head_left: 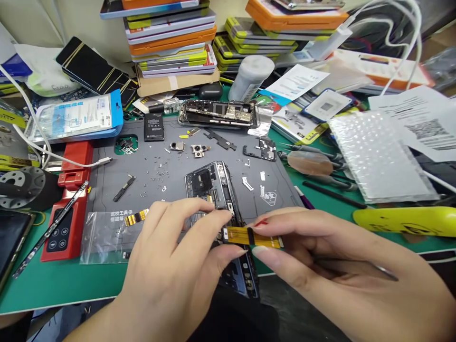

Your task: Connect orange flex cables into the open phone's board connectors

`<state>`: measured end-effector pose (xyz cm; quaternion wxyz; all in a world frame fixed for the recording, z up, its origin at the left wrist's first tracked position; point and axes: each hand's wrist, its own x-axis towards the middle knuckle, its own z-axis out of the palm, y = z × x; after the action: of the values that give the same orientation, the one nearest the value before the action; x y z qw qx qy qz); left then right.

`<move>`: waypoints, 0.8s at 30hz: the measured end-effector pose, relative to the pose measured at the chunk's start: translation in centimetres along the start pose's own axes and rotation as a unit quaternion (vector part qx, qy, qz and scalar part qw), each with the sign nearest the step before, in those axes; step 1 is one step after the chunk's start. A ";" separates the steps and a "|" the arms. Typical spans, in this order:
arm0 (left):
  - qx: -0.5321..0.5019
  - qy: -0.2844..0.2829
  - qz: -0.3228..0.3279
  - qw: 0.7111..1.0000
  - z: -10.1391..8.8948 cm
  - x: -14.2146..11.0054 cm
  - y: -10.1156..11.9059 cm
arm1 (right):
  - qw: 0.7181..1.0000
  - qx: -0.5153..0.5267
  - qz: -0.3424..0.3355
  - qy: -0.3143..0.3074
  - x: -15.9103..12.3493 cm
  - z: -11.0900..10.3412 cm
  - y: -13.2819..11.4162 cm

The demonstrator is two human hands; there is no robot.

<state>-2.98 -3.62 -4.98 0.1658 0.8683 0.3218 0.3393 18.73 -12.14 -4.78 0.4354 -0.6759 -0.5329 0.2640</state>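
A short orange-and-black flex cable (pixel 238 235) is pinched between the thumb and index finger of my right hand (pixel 320 251). A slim dark metal tool (pixel 370 268), perhaps tweezers, lies across that palm, its other end hidden. My left hand (pixel 178 242) reaches over an opened phone (pixel 201 183), thumb and index finger apart on either side of the cable's left end. Whether those fingertips touch the cable or the phone, I cannot tell. The phone lies tilted near the table's front edge, its inner parts exposed, its middle covered by my hands. Another flex cable (pixel 136 218) lies left of my left hand.
Small screws (pixel 158 176), camera modules (pixel 199 151), a black battery (pixel 154 127) and another opened phone (pixel 219 114) lie on the grey mat (pixel 103 190). Left stands a red device (pixel 64 232); right are bubble wrap (pixel 381 152) and a yellow object (pixel 406 221). Stacked boxes (pixel 171 38) stand behind.
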 end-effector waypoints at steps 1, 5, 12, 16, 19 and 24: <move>-0.005 0.000 -0.002 1.000 0.0 0.0 0.0 | 1.000 0.006 -0.014 -0.002 -0.1 0.1 0.1; -0.012 0.002 -0.006 1.000 -0.1 0.3 0.0 | 1.000 0.001 -0.031 -0.002 -0.4 0.2 0.5; -0.013 0.012 -0.016 1.000 0.0 0.1 0.4 | 0.996 -0.077 -0.042 -0.018 -0.4 -0.8 1.5; -0.015 0.011 -0.023 1.000 0.1 -0.2 0.3 | 0.994 -0.098 -0.037 -0.026 -0.6 -1.5 2.1; -0.004 0.005 -0.023 1.000 0.1 -0.4 0.0 | 0.994 -0.108 -0.017 -0.004 -0.4 -1.8 1.7; 0.003 -0.001 -0.028 1.000 0.2 -0.4 -0.5 | 0.984 -0.140 0.096 0.047 1.2 -2.0 -0.3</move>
<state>-3.27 -3.55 -5.61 0.1728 0.8596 0.3470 0.3328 20.61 -11.63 -3.44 0.3340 -0.7897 -0.4760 0.1955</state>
